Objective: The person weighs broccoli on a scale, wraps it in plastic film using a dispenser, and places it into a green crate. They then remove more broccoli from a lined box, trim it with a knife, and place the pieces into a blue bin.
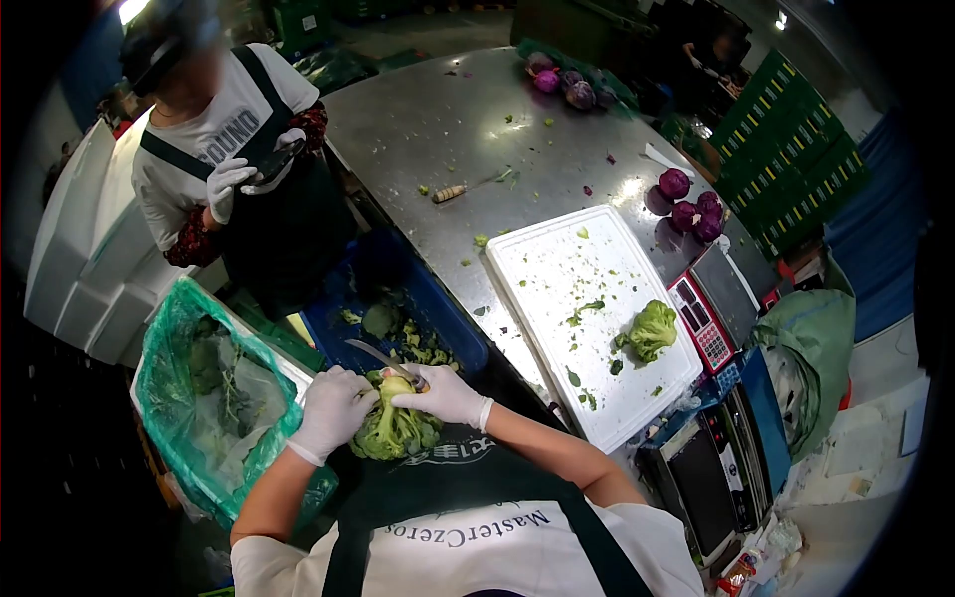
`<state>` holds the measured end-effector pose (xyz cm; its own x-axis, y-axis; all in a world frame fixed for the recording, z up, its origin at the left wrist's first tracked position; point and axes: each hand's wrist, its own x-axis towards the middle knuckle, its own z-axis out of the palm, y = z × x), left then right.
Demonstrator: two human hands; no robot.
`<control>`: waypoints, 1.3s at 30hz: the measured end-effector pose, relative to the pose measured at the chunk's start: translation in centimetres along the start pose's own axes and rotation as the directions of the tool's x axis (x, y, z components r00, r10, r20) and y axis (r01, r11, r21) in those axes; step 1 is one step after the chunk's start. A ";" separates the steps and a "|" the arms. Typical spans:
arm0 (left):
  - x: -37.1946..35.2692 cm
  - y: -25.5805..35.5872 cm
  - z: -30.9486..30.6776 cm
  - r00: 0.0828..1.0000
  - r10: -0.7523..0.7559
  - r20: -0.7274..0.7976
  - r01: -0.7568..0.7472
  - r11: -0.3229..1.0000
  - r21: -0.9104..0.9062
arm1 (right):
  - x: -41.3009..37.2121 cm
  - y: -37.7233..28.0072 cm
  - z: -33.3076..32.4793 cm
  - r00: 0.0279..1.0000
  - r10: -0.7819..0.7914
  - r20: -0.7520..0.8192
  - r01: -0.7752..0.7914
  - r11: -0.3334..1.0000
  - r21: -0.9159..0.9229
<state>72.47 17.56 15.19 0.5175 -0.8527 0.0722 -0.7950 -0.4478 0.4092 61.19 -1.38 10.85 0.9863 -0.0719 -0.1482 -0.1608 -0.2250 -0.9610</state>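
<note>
In front of my apron I hold a head of broccoli [393, 428], its cut stem turned up. My gloved left hand [336, 410] is closed on the broccoli's left side. My gloved right hand [445, 396] grips a knife with a curved blade [374, 352], and its thumb rests against the stem. The blade points up and to the left, over the blue bin [468, 348], where green trimmings lie. Another broccoli head [652, 331] sits on the white cutting board [537, 259] to my right, among scattered leaf bits.
A foam box lined with green plastic [169, 398] holds broccoli at my left. A co-worker [239, 149] stands beyond it, holding a dark object. On the metal table [398, 129] lie a wooden-handled knife [450, 193], purple cabbages [684, 215] and a red scale [701, 318].
</note>
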 end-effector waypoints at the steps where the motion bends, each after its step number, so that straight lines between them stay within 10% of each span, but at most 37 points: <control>1: -0.1 0.3 0.1 1.000 -0.009 -0.004 0.009 0.999 0.041 | -0.1 0.2 0.2 1.000 -0.012 -0.016 0.012 1.000 0.003; 6: -0.8 0.6 3.6 0.966 0.062 -0.251 -0.072 0.997 -0.029 | 0.0 0.0 0.0 0.997 0.047 -0.064 -0.051 0.996 -0.070; 10: 0.0 -1.4 2.1 0.807 -0.439 -0.395 0.194 0.829 -0.525 | 0.2 1.3 0.2 0.987 0.133 -0.086 -0.118 0.980 0.162; 12: 0.2 -2.7 1.2 0.642 -0.373 -0.670 0.272 0.928 -0.256 | 0.1 1.9 0.0 0.988 0.096 -0.117 -0.069 0.973 0.219; 15: -0.9 -3.7 4.3 0.674 -0.529 -0.516 0.281 0.829 -0.483 | -0.2 1.1 0.0 0.991 0.086 -0.107 -0.055 0.965 0.258; 19: -2.5 -4.1 7.5 0.852 -0.344 0.394 0.404 -0.045 -0.914 | -0.1 1.4 0.0 0.996 0.006 -0.084 0.008 0.985 0.175; 27: -4.5 -3.5 5.8 0.893 -0.409 0.188 0.332 0.316 -0.889 | -0.9 0.6 0.1 0.925 -0.168 -0.342 0.049 0.943 -0.330; 31: -4.9 -3.4 5.0 0.892 -0.442 -0.091 0.158 0.494 -0.855 | -1.3 -3.1 -0.5 0.864 0.212 -0.456 -0.036 0.931 0.364; 33: -5.7 -3.1 5.4 0.829 -0.544 0.133 0.258 0.159 -0.953 | -0.6 -3.8 -2.5 0.793 0.213 -0.570 0.001 0.937 0.350; 37: -6.6 -3.2 6.2 0.748 -0.641 0.170 0.288 0.083 -0.954 | -0.2 -2.9 -2.5 0.844 -0.152 -0.515 0.106 0.987 -0.117; 39: -6.9 -3.5 7.1 0.725 -0.668 0.169 0.265 0.045 -0.963 | -0.9 -2.2 -0.7 0.959 0.018 -0.283 -0.041 0.996 -0.075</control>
<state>69.46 23.12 6.79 0.8528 -0.3640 -0.3744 0.4067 0.0131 0.9135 60.59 -1.48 13.22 0.9330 -0.3476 -0.0931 -0.2030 -0.2946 -0.9338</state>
